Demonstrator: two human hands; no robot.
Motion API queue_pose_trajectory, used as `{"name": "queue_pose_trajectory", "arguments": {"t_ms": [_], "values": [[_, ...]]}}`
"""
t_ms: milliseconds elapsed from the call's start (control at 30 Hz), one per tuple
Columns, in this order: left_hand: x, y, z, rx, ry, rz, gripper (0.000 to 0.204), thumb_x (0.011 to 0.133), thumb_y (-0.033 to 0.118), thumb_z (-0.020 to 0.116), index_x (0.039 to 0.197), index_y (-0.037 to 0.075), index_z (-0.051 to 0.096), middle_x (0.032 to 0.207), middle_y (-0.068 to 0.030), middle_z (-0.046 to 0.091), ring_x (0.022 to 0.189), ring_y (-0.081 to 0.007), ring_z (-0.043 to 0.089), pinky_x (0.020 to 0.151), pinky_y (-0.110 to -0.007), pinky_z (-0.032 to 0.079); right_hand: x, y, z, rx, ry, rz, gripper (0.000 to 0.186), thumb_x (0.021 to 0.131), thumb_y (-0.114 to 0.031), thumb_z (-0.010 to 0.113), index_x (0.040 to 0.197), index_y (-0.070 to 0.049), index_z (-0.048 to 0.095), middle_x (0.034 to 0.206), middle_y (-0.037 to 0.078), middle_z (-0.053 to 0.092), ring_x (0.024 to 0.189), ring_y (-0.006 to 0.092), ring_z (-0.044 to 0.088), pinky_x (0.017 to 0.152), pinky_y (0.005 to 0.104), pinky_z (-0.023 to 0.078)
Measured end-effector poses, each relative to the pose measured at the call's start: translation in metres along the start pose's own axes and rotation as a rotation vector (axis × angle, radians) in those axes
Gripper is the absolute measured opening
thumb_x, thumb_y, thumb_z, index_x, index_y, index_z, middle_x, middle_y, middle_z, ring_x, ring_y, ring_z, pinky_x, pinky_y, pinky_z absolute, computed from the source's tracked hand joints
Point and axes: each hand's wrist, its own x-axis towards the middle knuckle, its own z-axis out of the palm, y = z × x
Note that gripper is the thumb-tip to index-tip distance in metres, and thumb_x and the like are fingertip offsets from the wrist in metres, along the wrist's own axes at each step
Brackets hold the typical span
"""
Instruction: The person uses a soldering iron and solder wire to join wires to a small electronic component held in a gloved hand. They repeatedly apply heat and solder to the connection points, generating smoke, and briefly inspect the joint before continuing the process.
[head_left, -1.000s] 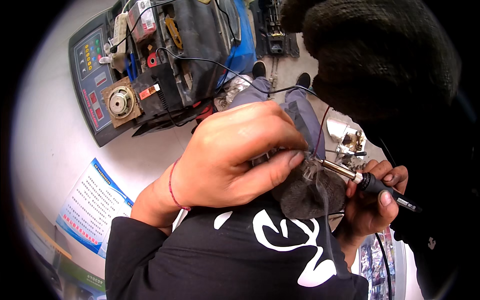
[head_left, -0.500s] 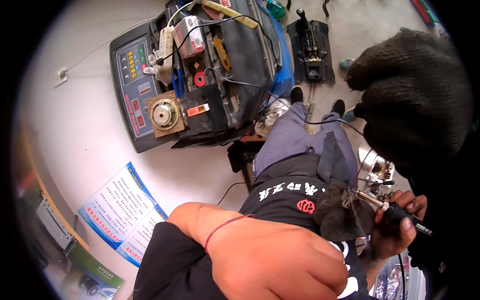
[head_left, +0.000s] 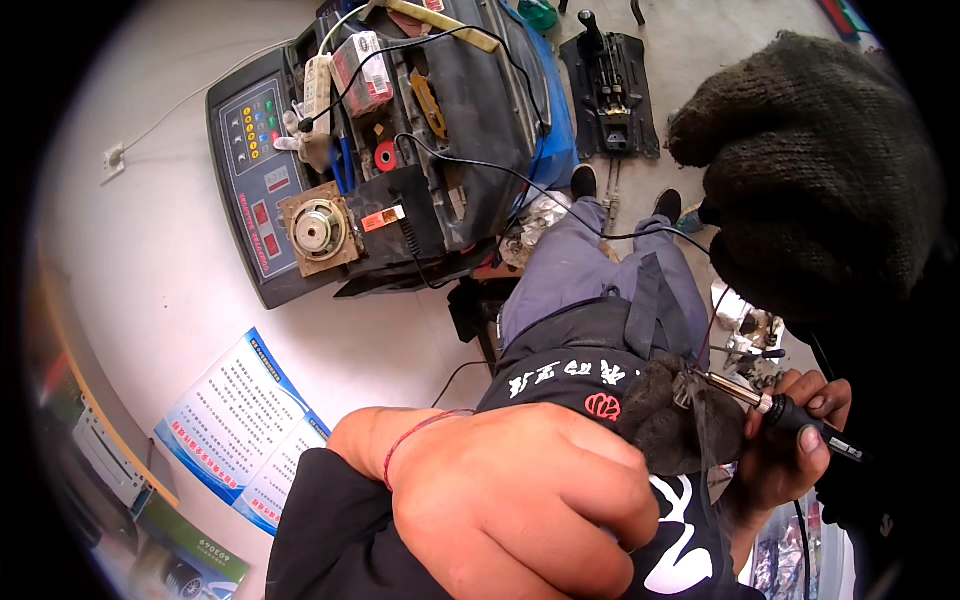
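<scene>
My left hand (head_left: 525,500), bare with a red cord at the wrist, is curled closed at the lower middle, its fingertips hidden. My right hand (head_left: 780,455) grips a soldering iron (head_left: 790,417) with a black handle and metal barrel. The iron's tip points left, at small pale metal bits (head_left: 686,385) too fine to identify. These sit against a dark knit-gloved hand (head_left: 665,420), seemingly another person's. A grey, see-through wisp hangs below the tip. Another dark gloved fist (head_left: 810,170) looms large at the upper right, beside a black sleeve.
A wheel balancer (head_left: 260,180) at upper left carries a speaker (head_left: 318,230), power strip (head_left: 317,88), red-and-white box (head_left: 363,75) and yellow utility knife (head_left: 428,103). A black cable (head_left: 555,205) runs rightward. A gear shifter (head_left: 612,95) stands on the floor; a poster (head_left: 235,430) hangs left.
The whole view has shifted slightly, so most things appear a little further left. My left fist has moved left and more of its fingers show. The soldering iron stays in my right hand.
</scene>
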Motion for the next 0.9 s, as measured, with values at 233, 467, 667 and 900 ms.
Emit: {"name": "queue_pose_trajectory", "arguments": {"t_ms": [233, 467, 667, 900], "values": [[-0.023, 0.014, -0.036, 0.864, 0.034, -0.519, 0.021, 0.064, -0.003, 0.073, 0.085, 0.001, 0.070, 0.075, -0.0100, 0.067, 0.070, -0.0257, 0.065, 0.060, -0.034, 0.052, -0.001, 0.008, -0.011, 0.048, -0.096, -0.040, 0.037, 0.081, -0.026, 0.065, 0.095, -0.006, 0.038, 0.070, 0.009, 0.043, 0.060, 0.0173, 0.046, 0.046, 0.0268, 0.047], [-0.019, -0.015, -0.011, 0.886, -0.035, -0.534, 0.023, 0.060, -0.005, 0.073, 0.081, 0.001, 0.067, 0.073, -0.0087, 0.063, 0.068, -0.0256, 0.063, 0.058, -0.034, 0.050, -0.002, 0.004, -0.012, 0.020, -0.098, -0.040, 0.037, 0.080, -0.026, 0.064, 0.094, -0.006, 0.037, 0.069, 0.010, 0.044, 0.058, 0.0171, 0.046, 0.046, 0.0269, 0.047], [-0.016, -0.024, -0.003, 0.915, -0.031, -0.553, 0.021, 0.062, -0.004, 0.072, 0.080, 0.002, 0.067, 0.073, -0.0078, 0.063, 0.067, -0.0246, 0.062, 0.056, -0.033, 0.049, -0.003, 0.004, -0.014, -0.002, -0.093, -0.043, 0.037, 0.081, -0.026, 0.064, 0.094, -0.006, 0.036, 0.070, 0.010, 0.044, 0.057, 0.0171, 0.046, 0.046, 0.0264, 0.047], [-0.015, -0.026, -0.001, 0.924, -0.045, -0.609, 0.020, 0.062, -0.004, 0.072, 0.080, 0.003, 0.067, 0.074, -0.0078, 0.063, 0.067, -0.0249, 0.061, 0.056, -0.034, 0.048, -0.003, 0.005, -0.019, 0.023, -0.104, -0.044, 0.037, 0.082, -0.026, 0.065, 0.094, -0.005, 0.036, 0.069, 0.011, 0.044, 0.058, 0.0183, 0.047, 0.048, 0.0271, 0.049]]}}
